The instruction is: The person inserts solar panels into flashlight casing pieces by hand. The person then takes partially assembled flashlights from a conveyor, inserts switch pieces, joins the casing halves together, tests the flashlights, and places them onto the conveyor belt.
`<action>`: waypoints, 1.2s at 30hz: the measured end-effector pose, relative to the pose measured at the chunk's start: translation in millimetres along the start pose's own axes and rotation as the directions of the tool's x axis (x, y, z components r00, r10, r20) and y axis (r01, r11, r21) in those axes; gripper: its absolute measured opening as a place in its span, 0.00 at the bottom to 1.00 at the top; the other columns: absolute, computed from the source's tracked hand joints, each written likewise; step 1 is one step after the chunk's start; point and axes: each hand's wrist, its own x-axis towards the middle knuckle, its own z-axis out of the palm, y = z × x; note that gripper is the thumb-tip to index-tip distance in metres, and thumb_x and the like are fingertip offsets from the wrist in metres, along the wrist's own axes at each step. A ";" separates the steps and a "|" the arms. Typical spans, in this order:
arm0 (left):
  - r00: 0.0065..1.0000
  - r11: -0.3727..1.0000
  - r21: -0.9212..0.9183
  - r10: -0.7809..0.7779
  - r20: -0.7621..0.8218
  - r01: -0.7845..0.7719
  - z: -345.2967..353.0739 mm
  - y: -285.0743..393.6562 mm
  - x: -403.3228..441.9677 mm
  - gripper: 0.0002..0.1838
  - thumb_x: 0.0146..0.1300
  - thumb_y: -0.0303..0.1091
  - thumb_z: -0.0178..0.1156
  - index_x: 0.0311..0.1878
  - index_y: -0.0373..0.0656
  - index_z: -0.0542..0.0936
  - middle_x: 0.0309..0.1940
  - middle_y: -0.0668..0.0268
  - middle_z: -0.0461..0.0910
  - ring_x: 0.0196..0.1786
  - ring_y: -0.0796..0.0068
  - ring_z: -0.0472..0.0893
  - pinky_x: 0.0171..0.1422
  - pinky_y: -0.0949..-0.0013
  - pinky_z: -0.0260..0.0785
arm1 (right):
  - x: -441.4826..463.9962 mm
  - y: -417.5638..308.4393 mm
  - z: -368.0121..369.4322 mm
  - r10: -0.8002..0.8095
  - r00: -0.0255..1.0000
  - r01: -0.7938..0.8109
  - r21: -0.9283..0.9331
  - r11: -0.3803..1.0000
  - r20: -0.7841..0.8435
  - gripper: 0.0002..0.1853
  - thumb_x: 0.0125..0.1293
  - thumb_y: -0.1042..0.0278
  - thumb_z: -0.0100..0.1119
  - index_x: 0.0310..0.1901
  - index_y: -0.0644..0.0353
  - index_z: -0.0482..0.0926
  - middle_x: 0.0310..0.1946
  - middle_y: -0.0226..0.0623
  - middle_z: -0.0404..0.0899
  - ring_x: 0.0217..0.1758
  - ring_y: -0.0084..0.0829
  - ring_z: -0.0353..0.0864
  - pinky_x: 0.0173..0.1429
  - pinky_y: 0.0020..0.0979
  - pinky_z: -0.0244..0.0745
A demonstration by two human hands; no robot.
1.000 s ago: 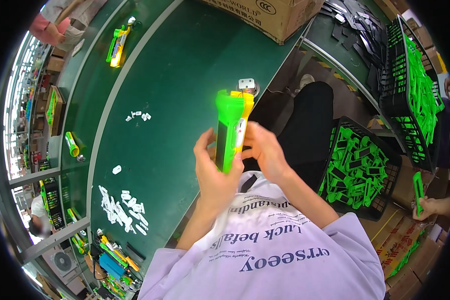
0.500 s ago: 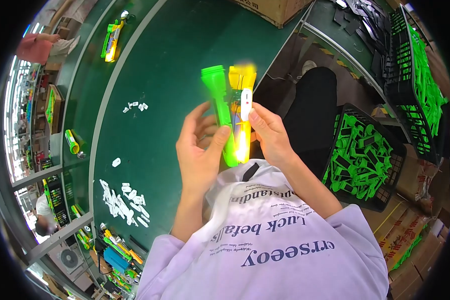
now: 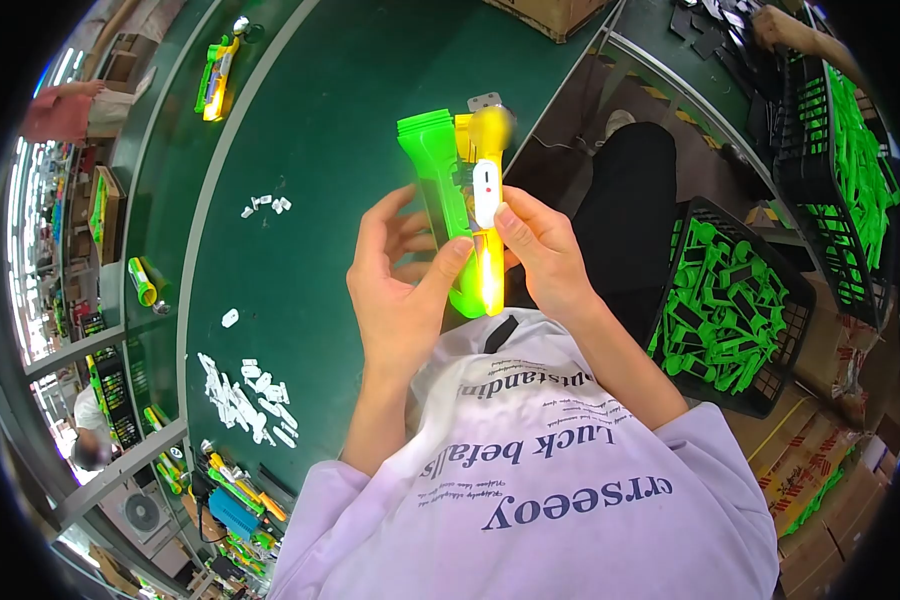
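My left hand (image 3: 398,270) is closed round the green shell half (image 3: 435,190) of a flashlight, thumb on its front. My right hand (image 3: 545,245) pinches the yellow half (image 3: 493,240), which has a white switch plate (image 3: 486,193) and a bright glow low down. The two halves stand side by side, touching near the bottom and apart at the top. Behind the top of the yellow half, a pale plate with dark dots (image 3: 484,101) shows in part. White switch plates (image 3: 232,400) lie in a pile on the green table (image 3: 300,290).
A black crate of green shells (image 3: 720,310) stands at the right, below another full crate (image 3: 855,180). A co-worker's arm (image 3: 805,38) reaches in at the upper right. Flashlight parts (image 3: 217,80) lie beyond the metal rail; a carton (image 3: 550,15) sits at the top.
The green and yellow halves, nearly together one second ago, have been opened apart at the top. A co-worker's hand has come in at the upper right.
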 end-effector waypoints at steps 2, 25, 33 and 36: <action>1.000 1.000 0.016 0.005 0.000 -0.005 2.4 0.6 -0.6 0.31 0.56 0.28 0.72 0.62 0.34 0.71 0.48 0.53 0.82 0.46 0.70 0.83 0.45 0.69 0.79 | 0.6 0.9 -1.1 0.002 1.000 -0.002 -0.003 1.000 0.006 0.21 0.78 0.57 0.50 0.62 0.65 0.73 0.41 0.30 0.79 0.38 0.16 0.79 0.36 0.18 0.75; 0.996 0.996 -0.082 -0.036 0.082 0.043 2.6 -7.8 -4.0 0.27 0.62 0.26 0.66 0.63 0.34 0.68 0.50 0.55 0.79 0.50 0.70 0.81 0.49 0.69 0.80 | -2.3 0.1 -1.3 -0.036 0.997 0.041 -0.076 0.996 0.073 0.24 0.78 0.57 0.49 0.65 0.68 0.70 0.49 0.35 0.79 0.51 0.23 0.77 0.56 0.27 0.74; 0.991 0.998 -0.033 -0.046 0.126 0.050 -0.1 -13.4 -3.2 0.26 0.60 0.24 0.68 0.61 0.31 0.72 0.52 0.56 0.79 0.51 0.71 0.80 0.51 0.68 0.80 | 0.1 6.3 -7.3 -0.084 0.986 0.113 -0.207 0.972 0.145 0.22 0.78 0.58 0.49 0.64 0.65 0.73 0.48 0.35 0.76 0.52 0.25 0.75 0.58 0.30 0.71; 0.990 0.995 -0.012 -0.095 0.104 0.097 -0.2 -11.9 -0.7 0.23 0.57 0.23 0.69 0.56 0.30 0.75 0.49 0.56 0.81 0.50 0.70 0.81 0.49 0.67 0.80 | 3.0 2.4 -7.5 -0.033 0.990 0.080 -0.349 0.934 0.137 0.20 0.77 0.62 0.49 0.63 0.65 0.73 0.48 0.35 0.75 0.53 0.27 0.74 0.60 0.30 0.70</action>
